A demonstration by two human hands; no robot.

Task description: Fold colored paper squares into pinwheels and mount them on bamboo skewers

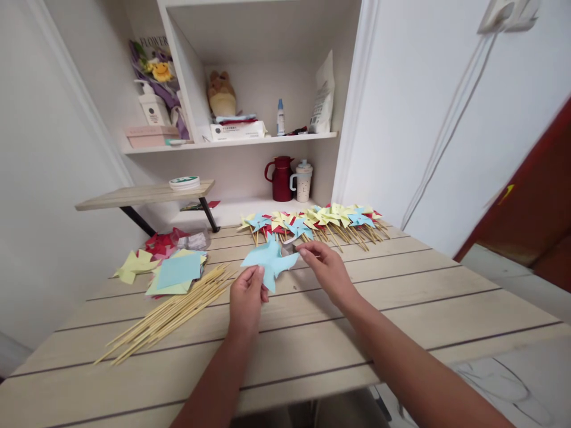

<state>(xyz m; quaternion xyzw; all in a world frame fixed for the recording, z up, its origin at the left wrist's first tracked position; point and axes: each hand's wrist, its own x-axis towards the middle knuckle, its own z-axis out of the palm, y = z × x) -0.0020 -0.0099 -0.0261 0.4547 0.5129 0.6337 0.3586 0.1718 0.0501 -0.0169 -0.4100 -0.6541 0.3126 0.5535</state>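
My left hand (248,297) pinches the lower edge of a light blue paper pinwheel (269,260), thumb on top, above the table. The pinwheel has no stick that I can see. At its right blade is my right hand (325,267), fingers pinched together; whatever lies between the fingertips is too small to make out. Just behind those fingertips a small whitish, partly see-through object (289,246) is partly hidden. To the left lie a bundle of thin wooden sticks (178,312), a stack of square paper sheets (179,271) and a yellow folded paper pinwheel (134,265).
Several finished pinwheels on sticks (343,217) lie along the table's back edge. Red paper pieces (164,242) and a clear container (196,239) sit by a small raised shelf (147,195). Behind stand a red jug (282,179) and a speckled cup (304,181).
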